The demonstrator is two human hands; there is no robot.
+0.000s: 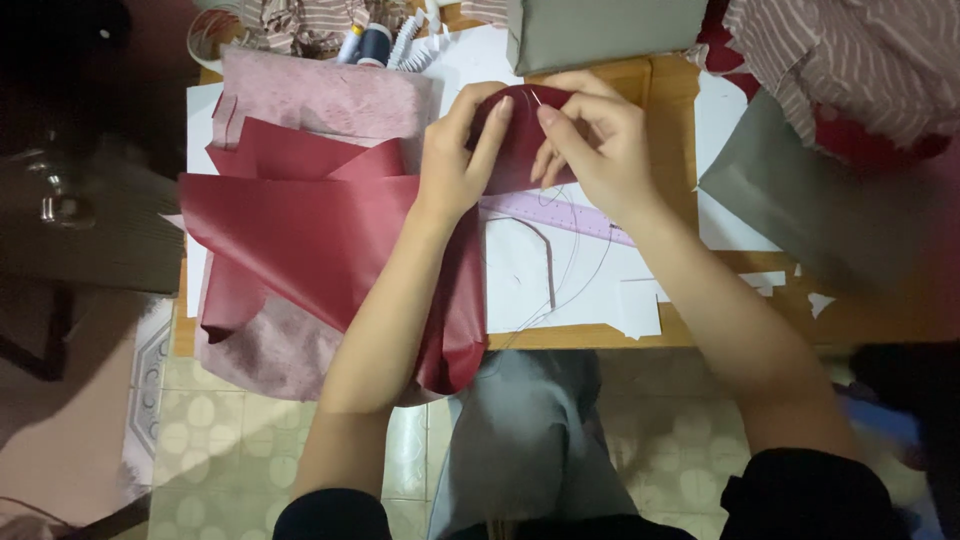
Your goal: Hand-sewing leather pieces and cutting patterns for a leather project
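Near the bottom of the frame, grey-clad knees point(525, 440) show over a tiled floor point(250, 440). Above them, a dark red sheet point(300, 235) drapes off the left of the wooden table point(670, 90). At upper centre, the left hand point(455, 160) and right hand point(590, 150) both pinch a small dark red fabric piece point(520, 140). A lilac ruler point(560, 212) lies just below. Thread spools point(365, 42) stand at the top.

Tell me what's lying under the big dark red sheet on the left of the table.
Under the dark red sheet a pink textured fabric shows above and below it, with white paper at the left edge. Whatever lies beneath the sheet's middle is covered.
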